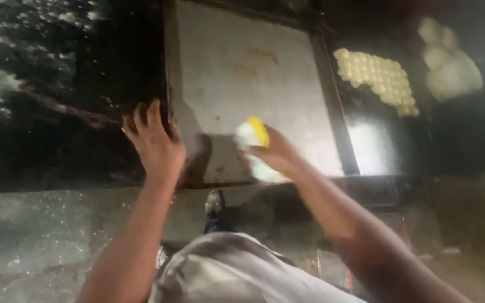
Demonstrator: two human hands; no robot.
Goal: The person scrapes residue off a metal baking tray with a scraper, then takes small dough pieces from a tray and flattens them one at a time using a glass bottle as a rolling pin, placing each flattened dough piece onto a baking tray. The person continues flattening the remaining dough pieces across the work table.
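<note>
Two hands are at work on one flat metal plate. The right hand is closed around a soapy yellow sponge, its grip wrapped over the pad so that the yellow face shows on top and white foam spills out below the fingers. The sponge sits against the plate's lower middle, near the front edge, pressed flat as one would hold it for scrubbing.

The left hand holds nothing loose: its fingers are curled over the plate's left rim, by the lower left corner, palm down. That grip looks like a brace, keeping the plate steady against the push of the other hand.

The plate itself is a pale grey rectangle with a dark raised border, marked with a few brownish stains towards the top. It lies on a dark, wet surface speckled with white flecks on the left. To the right, apart from the plate, lies a cluster of small pale yellow rounds in rows, and beyond it some blurred whitish lumps too soft to identify. Below, the person's light shirt and one shoe show over a stained concrete floor.
</note>
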